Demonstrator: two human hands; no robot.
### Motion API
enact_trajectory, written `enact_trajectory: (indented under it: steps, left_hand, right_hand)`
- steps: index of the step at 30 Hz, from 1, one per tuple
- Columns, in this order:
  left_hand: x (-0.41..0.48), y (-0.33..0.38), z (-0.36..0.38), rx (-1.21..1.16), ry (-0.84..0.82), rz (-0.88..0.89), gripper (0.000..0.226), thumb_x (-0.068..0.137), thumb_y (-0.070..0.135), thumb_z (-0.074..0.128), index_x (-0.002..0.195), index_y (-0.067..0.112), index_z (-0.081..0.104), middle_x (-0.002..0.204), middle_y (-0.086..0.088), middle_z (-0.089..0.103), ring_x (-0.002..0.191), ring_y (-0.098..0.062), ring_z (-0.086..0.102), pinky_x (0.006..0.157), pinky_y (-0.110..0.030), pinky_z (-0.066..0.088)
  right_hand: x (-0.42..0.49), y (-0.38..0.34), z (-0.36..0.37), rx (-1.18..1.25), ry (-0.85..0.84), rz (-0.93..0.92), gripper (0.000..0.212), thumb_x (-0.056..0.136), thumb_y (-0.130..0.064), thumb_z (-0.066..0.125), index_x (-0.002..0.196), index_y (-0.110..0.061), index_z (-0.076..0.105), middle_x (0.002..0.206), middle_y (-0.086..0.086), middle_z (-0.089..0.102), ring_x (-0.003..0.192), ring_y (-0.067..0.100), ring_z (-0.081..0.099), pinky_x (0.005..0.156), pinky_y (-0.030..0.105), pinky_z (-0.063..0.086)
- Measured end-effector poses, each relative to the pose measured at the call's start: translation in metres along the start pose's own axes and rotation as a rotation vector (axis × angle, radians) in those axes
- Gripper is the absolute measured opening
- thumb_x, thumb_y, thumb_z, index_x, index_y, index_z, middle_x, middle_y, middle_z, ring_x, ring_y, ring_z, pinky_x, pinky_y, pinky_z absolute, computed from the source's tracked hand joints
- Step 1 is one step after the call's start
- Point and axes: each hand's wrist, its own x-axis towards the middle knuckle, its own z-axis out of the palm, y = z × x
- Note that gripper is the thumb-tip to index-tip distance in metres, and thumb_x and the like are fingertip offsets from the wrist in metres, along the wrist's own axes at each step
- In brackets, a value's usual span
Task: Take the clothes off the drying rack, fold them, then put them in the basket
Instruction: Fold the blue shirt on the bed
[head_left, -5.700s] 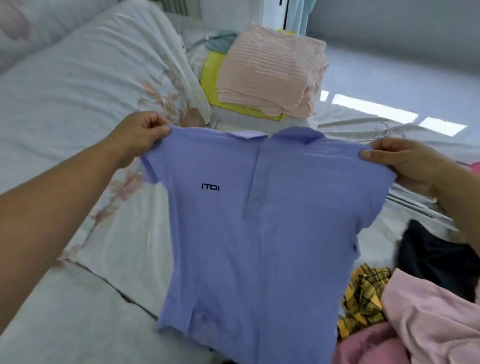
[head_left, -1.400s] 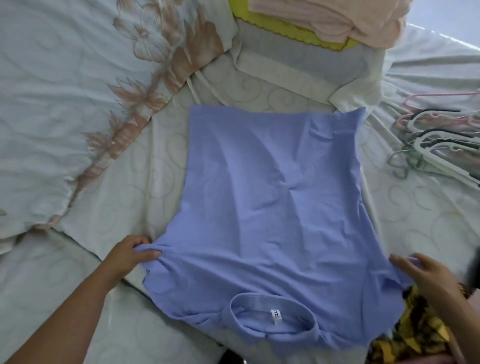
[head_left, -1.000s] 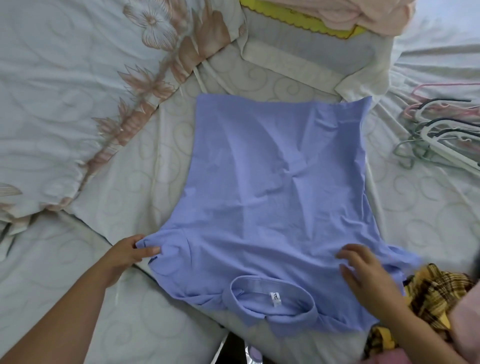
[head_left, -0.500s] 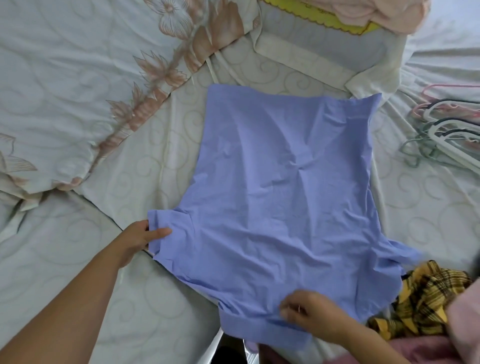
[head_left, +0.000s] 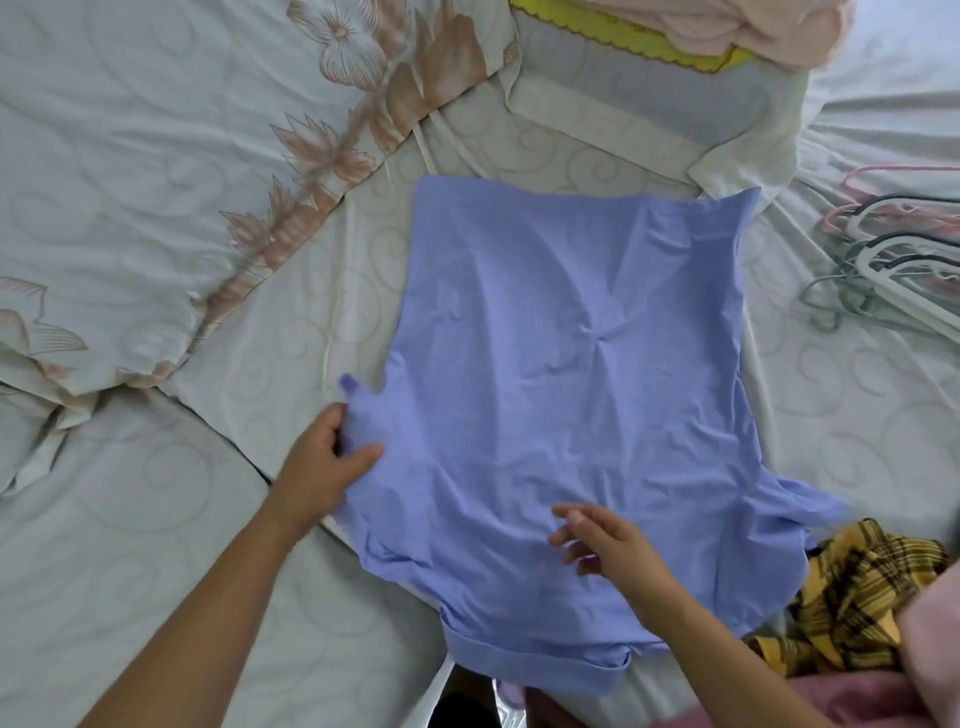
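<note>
Head camera looks down on the bed, and I see the blue shirt spread flat on it, with its collar at the near edge and its hem at the far side. The left hand grasps the sleeve of the shirt, thumb on top of the cloth and fingers curled at its edge. The sleeve tip stands up a little above the hand. The right hand is over the near part of the shirt, fingers loose and spread, holding nothing. It is blurred, so I cannot tell if it touches the cloth.

Just beside the shirt on the right lies a yellow checked garment, and farther away on that side are some hangers. Beyond the hem sits a pile of folded clothes. A flowered quilt covers the left side.
</note>
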Motion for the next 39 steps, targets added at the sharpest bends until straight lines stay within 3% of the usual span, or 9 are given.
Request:
enact_trajectory:
  steps: [3, 5, 8, 14, 23, 27, 30, 35, 39]
  left_hand:
    - [-0.026, 0.022, 0.059, 0.202, -0.283, 0.122, 0.046, 0.073, 0.032, 0.072, 0.112, 0.018, 0.052, 0.095, 0.008, 0.06, 0.077, 0.012, 0.053, 0.072, -0.004, 0.039]
    - [-0.035, 0.022, 0.094, 0.443, -0.577, 0.14, 0.065, 0.082, 0.035, 0.069, 0.137, 0.016, 0.04, 0.125, 0.005, 0.054, 0.097, 0.005, 0.051, 0.082, -0.004, 0.034]
    - [-0.029, 0.006, 0.117, 0.583, -0.837, -0.015, 0.067, 0.086, 0.045, 0.06, 0.143, 0.024, 0.03, 0.132, 0.002, 0.051, 0.095, -0.012, 0.057, 0.07, -0.012, 0.039]
    - [0.052, 0.009, 0.088, 0.375, -0.378, -0.109, 0.008, 0.091, 0.019, 0.058, 0.09, 0.011, 0.055, 0.079, -0.005, 0.06, 0.047, -0.002, 0.054, 0.041, -0.016, 0.038]
    - [0.219, 0.087, 0.095, 0.125, 0.112, -0.095, 0.033, 0.092, 0.029, 0.056, 0.064, 0.015, 0.047, 0.063, -0.003, 0.053, 0.044, -0.008, 0.05, 0.045, -0.023, 0.037]
    - [0.272, 0.105, 0.105, -0.023, 0.249, -0.23, 0.039, 0.087, 0.043, 0.06, 0.082, 0.005, 0.055, 0.066, -0.008, 0.052, 0.055, -0.019, 0.051, 0.059, -0.032, 0.046]
    - [0.3, 0.107, 0.097, 0.095, 0.33, -0.218, 0.045, 0.087, 0.036, 0.061, 0.106, -0.005, 0.061, 0.095, -0.019, 0.066, 0.085, -0.033, 0.065, 0.082, -0.041, 0.054]
    - [0.301, 0.128, 0.106, 0.383, 0.324, 0.135, 0.017, 0.086, 0.02, 0.058, 0.075, 0.007, 0.058, 0.094, -0.026, 0.064, 0.087, -0.035, 0.063, 0.074, -0.04, 0.048]
    - [0.279, 0.156, 0.144, -0.026, -0.044, 0.14, 0.021, 0.09, 0.017, 0.059, 0.078, 0.024, 0.044, 0.077, -0.001, 0.055, 0.054, -0.011, 0.06, 0.047, -0.023, 0.049]
  right_hand:
    - [0.006, -0.015, 0.007, 0.274, -0.022, 0.113, 0.032, 0.099, -0.031, 0.04, 0.105, -0.009, 0.062, 0.087, 0.009, 0.072, 0.07, 0.016, 0.065, 0.067, 0.026, 0.05]
    - [0.012, -0.021, 0.012, 0.373, 0.015, 0.174, 0.046, 0.097, -0.042, 0.038, 0.103, -0.004, 0.063, 0.089, 0.014, 0.072, 0.078, 0.023, 0.069, 0.077, 0.035, 0.051]
    - [0.022, -0.02, 0.014, 0.341, 0.097, 0.208, 0.054, 0.09, -0.052, 0.048, 0.11, -0.005, 0.065, 0.113, 0.02, 0.066, 0.105, 0.032, 0.064, 0.095, 0.045, 0.048]
    - [0.03, -0.008, 0.011, 0.241, 0.113, 0.115, 0.013, 0.09, -0.019, 0.06, 0.103, -0.019, 0.065, 0.111, 0.005, 0.068, 0.103, 0.022, 0.063, 0.099, 0.044, 0.046]
    - [0.045, 0.006, 0.009, 0.262, 0.202, 0.092, 0.01, 0.085, -0.009, 0.067, 0.094, -0.012, 0.07, 0.087, -0.004, 0.074, 0.087, 0.013, 0.067, 0.08, 0.025, 0.054]
    - [0.05, 0.013, 0.01, 0.213, 0.274, 0.027, 0.015, 0.086, -0.006, 0.064, 0.08, -0.017, 0.071, 0.066, -0.014, 0.069, 0.068, -0.001, 0.059, 0.061, 0.009, 0.046]
    - [0.053, 0.016, 0.009, 0.164, 0.304, 0.005, 0.02, 0.088, -0.008, 0.061, 0.074, -0.02, 0.068, 0.059, -0.015, 0.063, 0.06, -0.004, 0.052, 0.057, 0.011, 0.041]
    - [0.048, 0.023, 0.01, 0.101, 0.281, -0.052, 0.023, 0.091, -0.006, 0.057, 0.084, -0.023, 0.072, 0.078, -0.023, 0.068, 0.074, -0.011, 0.057, 0.069, 0.008, 0.042]
    - [0.033, 0.024, 0.008, 0.144, 0.315, -0.089, 0.064, 0.087, 0.005, 0.056, 0.071, -0.055, 0.069, 0.076, -0.039, 0.063, 0.078, -0.026, 0.053, 0.071, 0.0, 0.04]
